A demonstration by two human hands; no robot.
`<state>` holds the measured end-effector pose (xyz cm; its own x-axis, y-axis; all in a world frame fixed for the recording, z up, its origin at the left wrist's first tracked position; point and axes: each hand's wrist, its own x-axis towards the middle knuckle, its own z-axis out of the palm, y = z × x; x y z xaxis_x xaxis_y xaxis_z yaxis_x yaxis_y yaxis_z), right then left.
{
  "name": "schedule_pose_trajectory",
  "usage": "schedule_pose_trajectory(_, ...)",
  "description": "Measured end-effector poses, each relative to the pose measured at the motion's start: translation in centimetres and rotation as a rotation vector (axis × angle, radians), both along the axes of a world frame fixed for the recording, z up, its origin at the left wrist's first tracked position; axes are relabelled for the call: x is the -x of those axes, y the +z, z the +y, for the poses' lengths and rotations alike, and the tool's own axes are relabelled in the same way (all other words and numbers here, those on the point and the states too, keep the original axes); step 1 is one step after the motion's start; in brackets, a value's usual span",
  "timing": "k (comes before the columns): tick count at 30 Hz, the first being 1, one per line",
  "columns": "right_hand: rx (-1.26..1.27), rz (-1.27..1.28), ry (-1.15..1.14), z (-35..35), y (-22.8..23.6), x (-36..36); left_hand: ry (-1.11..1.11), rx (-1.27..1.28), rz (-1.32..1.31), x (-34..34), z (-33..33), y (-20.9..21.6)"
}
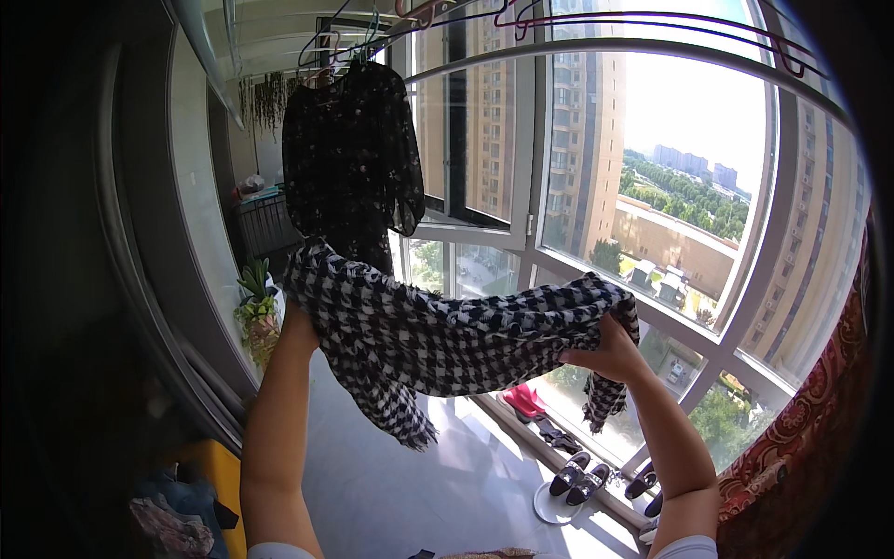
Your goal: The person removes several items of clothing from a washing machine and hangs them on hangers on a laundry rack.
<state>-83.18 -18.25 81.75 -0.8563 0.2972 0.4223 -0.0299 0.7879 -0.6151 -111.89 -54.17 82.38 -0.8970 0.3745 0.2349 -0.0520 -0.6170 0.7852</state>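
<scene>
On a glazed balcony, before a wide curved window (652, 186), two bare forearms rise from the lower edge and hold a black-and-white houndstooth scarf (447, 335) stretched between them at about chest height. The left hand (300, 321) grips the scarf's left end, its fingers hidden behind the bunched cloth but plainly closed on it; a fringed tail of the fabric hangs down just right of that forearm. The right hand (605, 356) clenches the scarf's right end, thumb and fingers wrapped over the fold, with a short fringed end dangling below the wrist. Behind and above the scarf, a dark, finely patterned garment (349, 158) hangs from a hanger on an overhead rail (596, 37), which also carries empty hangers. A potted plant (256, 307) stands at the left wall. Several pairs of shoes (582, 480) lie on the floor along the window sill. A red patterned curtain (810, 438) borders the right edge.
</scene>
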Motion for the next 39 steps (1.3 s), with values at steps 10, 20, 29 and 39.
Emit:
schedule_pose_trajectory(10, -0.239, 0.057, 0.654, -18.7, -0.9, 15.3, -0.443, 0.203, 0.272, -0.7, 2.4, -7.3)
schedule_pose_trajectory(20, -0.572, 0.288, 0.321, -19.8, -1.3, 19.2, -0.300, 0.272, 0.174, 3.4, 1.5, -4.1)
schedule_pose_trajectory(29, -1.222, 0.944, 0.138, -8.7, 12.9, 29.5, -0.183, 0.331, 0.272, 11.0, 8.9, 1.3)
schedule_pose_trajectory(39, -2.227, 1.046, -0.091, -0.5, 36.3, 34.4, 0.076, 0.275, 0.349, 18.8, 24.2, 12.1)
